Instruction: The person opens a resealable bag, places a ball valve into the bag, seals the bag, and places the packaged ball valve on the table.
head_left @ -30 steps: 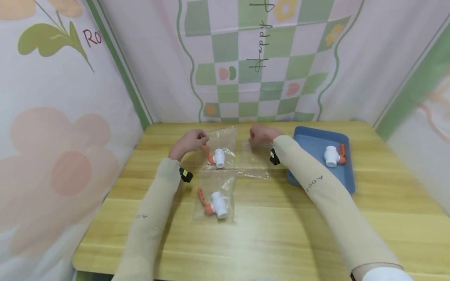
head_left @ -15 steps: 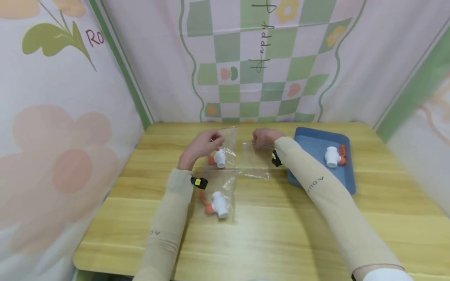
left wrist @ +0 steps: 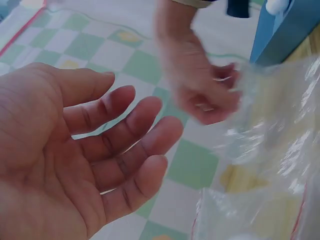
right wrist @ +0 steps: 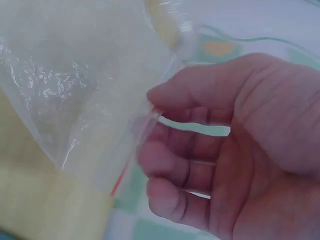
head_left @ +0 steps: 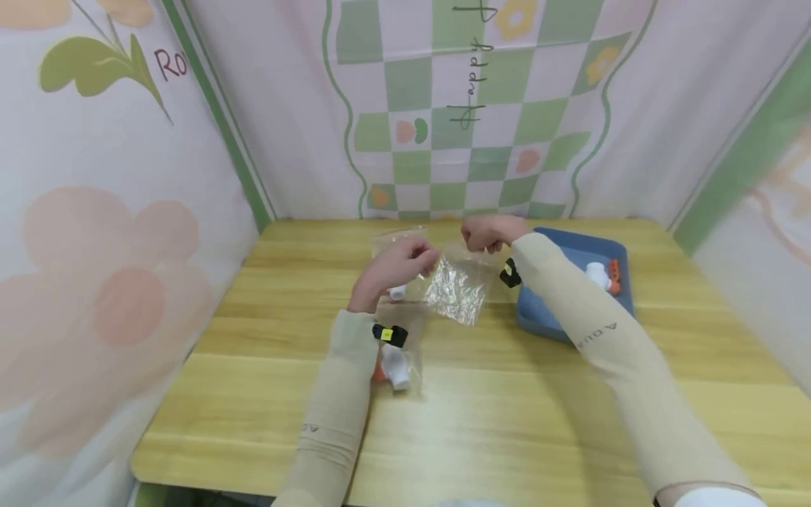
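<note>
My right hand (head_left: 493, 232) pinches a clear zip bag (head_left: 457, 290) at its top edge. In the right wrist view the thumb and fingers grip the bag (right wrist: 75, 95) beside its red seal line; no object shows inside it. My left hand (head_left: 400, 265) is left of the bag, fingers relaxed and loosely bent. Its palm (left wrist: 45, 150) holds nothing in the left wrist view. Partly hidden under the left hand lies a bagged white ball valve (head_left: 397, 293). Nearer me, a second bagged ball valve (head_left: 396, 367) with an orange part lies partly behind the left wrist.
A blue tray (head_left: 540, 325) stands on the right of the wooden table (head_left: 507, 422), partly covered by my right forearm. Inside is another white valve (head_left: 596, 272) with an orange handle. A patterned cloth (head_left: 450, 162) hangs behind the table.
My left hand has moved right, from the far bagged valve toward the zip bag. My right hand has lifted the zip bag's top edge, shifting slightly up and right; the bag now tilts.
</note>
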The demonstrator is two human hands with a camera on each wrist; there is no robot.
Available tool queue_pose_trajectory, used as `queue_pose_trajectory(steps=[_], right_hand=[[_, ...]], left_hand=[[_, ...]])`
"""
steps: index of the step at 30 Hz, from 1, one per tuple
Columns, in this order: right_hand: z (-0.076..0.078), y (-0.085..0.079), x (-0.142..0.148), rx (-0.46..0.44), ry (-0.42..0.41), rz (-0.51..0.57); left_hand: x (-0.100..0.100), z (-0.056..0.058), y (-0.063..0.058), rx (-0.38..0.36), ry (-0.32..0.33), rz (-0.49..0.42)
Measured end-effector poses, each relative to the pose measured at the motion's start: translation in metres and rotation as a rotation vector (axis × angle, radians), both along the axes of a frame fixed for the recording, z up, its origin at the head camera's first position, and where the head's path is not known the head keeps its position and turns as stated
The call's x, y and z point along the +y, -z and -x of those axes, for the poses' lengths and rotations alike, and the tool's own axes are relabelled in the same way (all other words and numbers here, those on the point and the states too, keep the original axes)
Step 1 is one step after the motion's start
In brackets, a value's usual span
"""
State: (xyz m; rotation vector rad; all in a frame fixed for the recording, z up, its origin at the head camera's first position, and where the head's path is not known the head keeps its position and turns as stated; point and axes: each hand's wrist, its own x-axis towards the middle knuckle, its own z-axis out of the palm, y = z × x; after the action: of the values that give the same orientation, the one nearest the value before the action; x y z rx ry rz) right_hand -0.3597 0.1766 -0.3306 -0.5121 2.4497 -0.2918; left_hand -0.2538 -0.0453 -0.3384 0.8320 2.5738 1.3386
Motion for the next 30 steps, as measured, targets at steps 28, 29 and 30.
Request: queue_pose_trajectory(steps=[28, 29, 30], right_hand=[[-0.152, -0.087, 0.000, 0.443, -0.123, 0.958], [-0.155, -0.086, 0.001, 0.453, -0.131, 0.983], [-0.155, -0.083, 0.002, 0.464, -0.143, 1.000]], left_hand=[[0.032, -0.036, -0.037, 0.192, 0.066, -0.118], [0.031, -0.038, -0.039, 0.191, 0.090, -0.119], [0.031, -0.040, -0.040, 0.194, 0.115, -0.125]])
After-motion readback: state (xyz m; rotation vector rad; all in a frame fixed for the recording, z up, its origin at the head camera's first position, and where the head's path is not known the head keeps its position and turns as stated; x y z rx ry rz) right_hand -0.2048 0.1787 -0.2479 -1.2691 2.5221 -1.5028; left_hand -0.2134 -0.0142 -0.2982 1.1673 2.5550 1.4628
